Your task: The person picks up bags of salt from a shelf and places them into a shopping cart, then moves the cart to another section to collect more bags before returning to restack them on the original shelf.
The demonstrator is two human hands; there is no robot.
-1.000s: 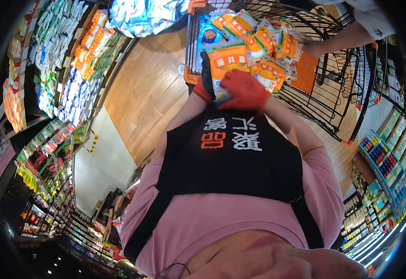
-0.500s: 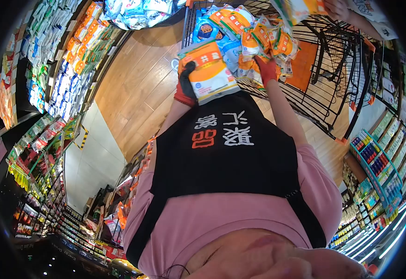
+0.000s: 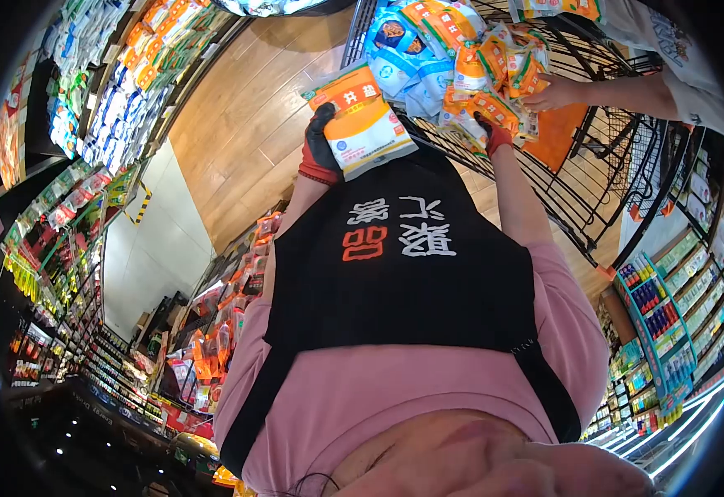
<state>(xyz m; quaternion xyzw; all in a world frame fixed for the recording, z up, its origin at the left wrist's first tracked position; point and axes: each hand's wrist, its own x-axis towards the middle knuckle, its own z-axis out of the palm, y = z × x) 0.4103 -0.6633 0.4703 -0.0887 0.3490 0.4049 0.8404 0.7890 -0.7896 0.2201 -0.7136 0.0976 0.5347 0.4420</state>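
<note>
My left hand point(image 3: 321, 142), in a black and red glove, is closed on the left edge of an orange and white bag of salt point(image 3: 365, 124), held upright in front of my apron. My right hand point(image 3: 494, 135), gloved the same way, reaches to the near edge of a pile of smaller orange salt bags point(image 3: 494, 66) in a wire cart point(image 3: 581, 178). Its fingers are bent around the edge of one salt bag point(image 3: 465, 121) and partly hidden. Blue bags point(image 3: 403, 62) lie left of the pile.
Another person's bare hand point(image 3: 551, 91) reaches into the pile from the right. Above it, an orange bag point(image 3: 559, 7) shows at the top edge. Stocked shelves point(image 3: 142, 62) line the left, and a teal display rack point(image 3: 658, 315) stands at right. Wooden floor point(image 3: 250, 108) lies left of the cart.
The other person's hand has come down to the pile; the orange bag above has moved up and right. My left hand has tilted its salt bag slightly. My right hand sits slightly lower and further right.
</note>
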